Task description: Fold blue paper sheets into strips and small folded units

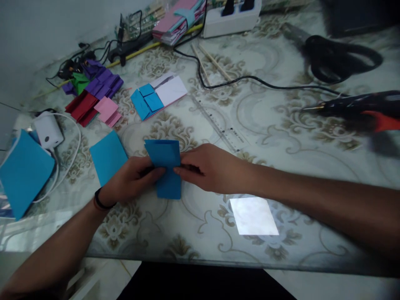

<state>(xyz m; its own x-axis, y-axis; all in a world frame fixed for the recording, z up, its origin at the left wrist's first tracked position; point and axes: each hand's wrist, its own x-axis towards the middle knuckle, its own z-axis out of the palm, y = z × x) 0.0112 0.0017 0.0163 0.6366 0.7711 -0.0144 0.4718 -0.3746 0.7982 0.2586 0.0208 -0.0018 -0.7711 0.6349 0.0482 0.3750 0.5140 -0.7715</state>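
Blue paper folded into a narrow rectangle (pixel 168 160) is held between the left hand (pixel 137 177) and the right hand (pixel 209 168), nearer to the front edge of the patterned pale bench (pixel 193 233) than to its back edge. Whether the paper touches the surface, I cannot tell. The left hand pinches it, thumb on the front face, the other fingers mostly hidden; the right hand pinches its right side. At the far end the layers stand slightly apart, so I judge that the step in hand is folding and creasing. The next move seems to call for keeping the layers aligned and pressing evenly along the fold. Toward the left edge of the bench, a flat blue paper sheet (pixel 108 154) lies just beside the left hand, partly covered by it.
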